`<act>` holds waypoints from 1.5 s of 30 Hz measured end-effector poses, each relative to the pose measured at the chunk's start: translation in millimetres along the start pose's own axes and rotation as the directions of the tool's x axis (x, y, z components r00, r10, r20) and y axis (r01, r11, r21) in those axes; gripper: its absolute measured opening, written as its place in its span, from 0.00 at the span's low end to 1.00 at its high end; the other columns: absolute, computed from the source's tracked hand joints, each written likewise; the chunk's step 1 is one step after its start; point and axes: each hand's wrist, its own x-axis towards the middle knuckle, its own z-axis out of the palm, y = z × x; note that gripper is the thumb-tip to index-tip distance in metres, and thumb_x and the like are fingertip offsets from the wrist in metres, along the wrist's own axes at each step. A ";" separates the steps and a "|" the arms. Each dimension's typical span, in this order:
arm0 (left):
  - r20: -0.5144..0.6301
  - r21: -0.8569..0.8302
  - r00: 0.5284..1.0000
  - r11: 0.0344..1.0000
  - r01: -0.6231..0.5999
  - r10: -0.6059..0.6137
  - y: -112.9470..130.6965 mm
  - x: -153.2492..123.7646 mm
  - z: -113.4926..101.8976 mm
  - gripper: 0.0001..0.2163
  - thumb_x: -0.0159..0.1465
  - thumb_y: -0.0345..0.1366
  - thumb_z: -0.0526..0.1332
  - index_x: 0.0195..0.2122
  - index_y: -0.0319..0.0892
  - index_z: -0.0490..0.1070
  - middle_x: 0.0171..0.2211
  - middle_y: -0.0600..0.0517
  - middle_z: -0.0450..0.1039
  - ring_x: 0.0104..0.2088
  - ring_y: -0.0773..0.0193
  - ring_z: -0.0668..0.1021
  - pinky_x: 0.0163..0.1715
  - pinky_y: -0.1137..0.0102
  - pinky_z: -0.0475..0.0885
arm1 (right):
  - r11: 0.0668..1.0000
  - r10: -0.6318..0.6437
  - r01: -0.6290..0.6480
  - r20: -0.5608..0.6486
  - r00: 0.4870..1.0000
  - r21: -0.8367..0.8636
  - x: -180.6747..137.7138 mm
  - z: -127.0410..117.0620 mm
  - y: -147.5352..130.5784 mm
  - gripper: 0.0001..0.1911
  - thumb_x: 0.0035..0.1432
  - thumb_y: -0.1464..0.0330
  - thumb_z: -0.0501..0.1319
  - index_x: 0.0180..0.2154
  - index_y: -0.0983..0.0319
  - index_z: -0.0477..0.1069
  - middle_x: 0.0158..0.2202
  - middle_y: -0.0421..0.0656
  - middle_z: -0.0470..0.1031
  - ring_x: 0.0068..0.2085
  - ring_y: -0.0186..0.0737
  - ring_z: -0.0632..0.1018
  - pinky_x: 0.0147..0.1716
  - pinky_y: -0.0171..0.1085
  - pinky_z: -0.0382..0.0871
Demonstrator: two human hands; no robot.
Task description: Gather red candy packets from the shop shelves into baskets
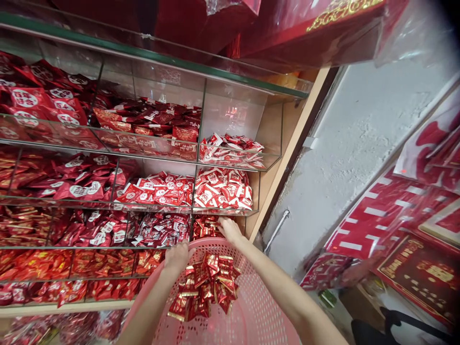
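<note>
A pink perforated plastic basket [266, 292] is in front of me, with a heap of red-and-gold wrapped candies [208, 287] in it. My left hand [177, 257] is closed over the basket's far rim at its left side. My right hand [230, 228] reaches past the far rim into a shelf compartment of red-and-gold wrapped candies [206, 226]. Its fingers are partly stretched out at the candies' right edge, and no candy shows clearly in them. The fingertips are hard to make out.
Clear-fronted shelf compartments hold red packets [82, 189] and red-and-white packets [224, 189]. A glass shelf edge [158, 52] runs overhead under large red boxes. To the right are a wooden side panel [283, 167], a grey wall [345, 158] and red packaged goods [377, 215].
</note>
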 end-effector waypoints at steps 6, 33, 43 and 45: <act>0.019 -0.014 1.000 1.000 -0.008 0.008 0.2 -2.0 -5.2 0.22 0.64 0.45 0.42 0.48 0.34 0.63 0.41 0.39 0.72 0.41 0.55 0.75 0.37 0.65 0.68 | 0.998 -0.013 0.016 0.048 0.999 -0.066 29.6 16.8 -10.6 0.15 0.58 0.73 0.50 0.47 0.62 0.63 0.38 0.52 0.74 0.41 0.44 0.75 0.37 0.38 0.64; -0.002 -0.003 1.000 1.000 -0.006 0.006 -1.0 0.3 0.6 0.23 0.63 0.47 0.42 0.48 0.33 0.62 0.41 0.39 0.72 0.40 0.55 0.75 0.36 0.65 0.69 | 0.469 0.224 0.018 -0.139 0.965 0.883 -41.1 15.7 -14.3 0.14 0.55 0.55 0.51 0.31 0.60 0.63 0.26 0.40 0.70 0.24 0.34 0.71 0.23 0.33 0.65; -0.008 -0.007 1.000 1.000 -0.011 0.011 -0.4 -1.6 -1.7 0.22 0.63 0.46 0.43 0.47 0.34 0.63 0.40 0.39 0.73 0.41 0.54 0.75 0.37 0.65 0.68 | 0.264 0.071 -0.274 0.264 0.962 0.925 -87.0 17.3 -22.1 0.06 0.46 0.67 0.57 0.24 0.62 0.61 0.12 0.33 0.67 0.15 0.30 0.69 0.14 0.27 0.59; 0.002 -0.013 1.000 1.000 -0.013 0.013 -0.3 -2.4 -3.3 0.21 0.63 0.46 0.43 0.46 0.34 0.64 0.39 0.39 0.73 0.41 0.54 0.75 0.37 0.64 0.68 | 0.319 0.023 -0.351 0.363 0.932 0.880 -90.0 21.8 -21.7 0.04 0.45 0.69 0.56 0.24 0.62 0.61 0.11 0.33 0.65 0.14 0.29 0.69 0.13 0.26 0.58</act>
